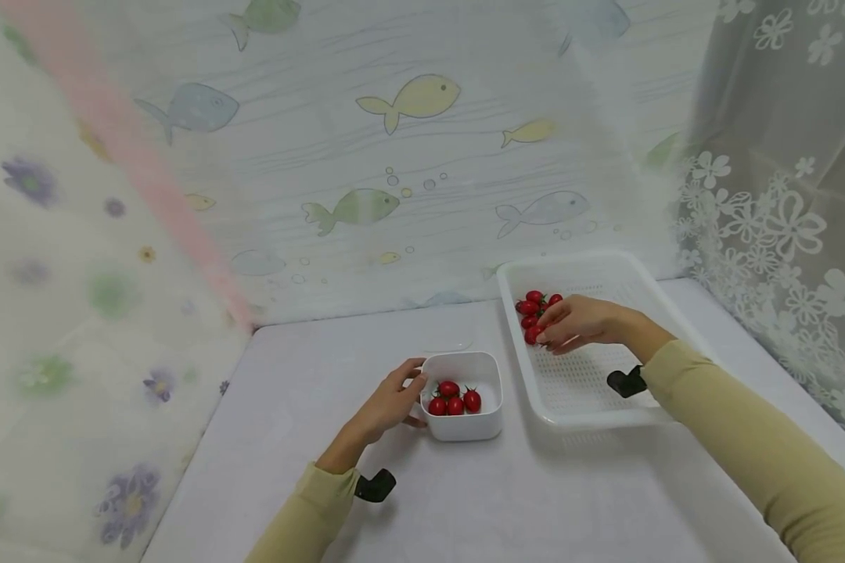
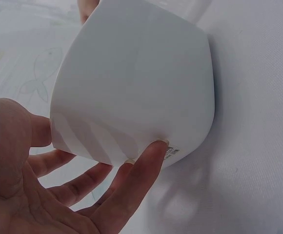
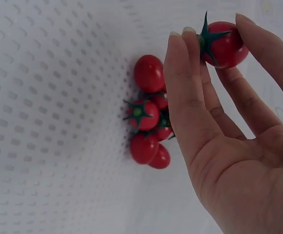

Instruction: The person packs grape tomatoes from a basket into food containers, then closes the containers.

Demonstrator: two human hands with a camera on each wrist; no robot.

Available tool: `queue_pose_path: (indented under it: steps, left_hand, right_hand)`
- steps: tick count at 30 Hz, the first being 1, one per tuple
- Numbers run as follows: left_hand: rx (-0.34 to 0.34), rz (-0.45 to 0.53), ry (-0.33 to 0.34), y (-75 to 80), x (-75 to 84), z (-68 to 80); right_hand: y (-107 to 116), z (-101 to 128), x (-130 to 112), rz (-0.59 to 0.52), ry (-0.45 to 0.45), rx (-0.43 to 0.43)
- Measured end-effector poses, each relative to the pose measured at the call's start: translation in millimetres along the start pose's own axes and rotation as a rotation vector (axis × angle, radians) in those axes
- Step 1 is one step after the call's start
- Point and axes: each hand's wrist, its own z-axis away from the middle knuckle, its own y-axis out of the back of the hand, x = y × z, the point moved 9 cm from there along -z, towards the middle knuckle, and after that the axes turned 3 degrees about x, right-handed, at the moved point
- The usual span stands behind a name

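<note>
A small white square container [image 1: 465, 428] stands on the table with several cherry tomatoes [image 1: 454, 406] in it. My left hand [image 1: 390, 403] holds its left side; in the left wrist view the fingertips [image 2: 158, 148] press against the smooth white wall. Over the left part of a white perforated basket [image 1: 570, 418] is my right hand [image 1: 583, 322]. Between its thumb and fingers it pinches a cherry tomato [image 3: 229, 45] with a green stem cap, seen best in the right wrist view. More cherry tomatoes [image 3: 144, 147] lie close together in the basket, along its left wall.
White cloth covers the table [image 1: 310, 375]. A curtain with printed fish [image 1: 422, 98] hangs along the back edge, a flowered sheet [image 1: 77, 352] at the left and a sheer floral curtain [image 1: 782, 227] at the right, near the basket. The basket stands just right of the container.
</note>
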Motion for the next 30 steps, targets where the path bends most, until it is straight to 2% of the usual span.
queue_pose_path:
  steps: [9,30]
  left_hand:
    - [0.001,0.004,-0.003,-0.5,1.1,2.0]
    - [0.004,0.007,-0.001,-0.5,2.0,3.2]
  right_hand:
    - [3.1,18.8,-16.0,-0.008,0.07,0.011]
    - [10.9,63.1,-50.1,0.026,0.192,0.217]
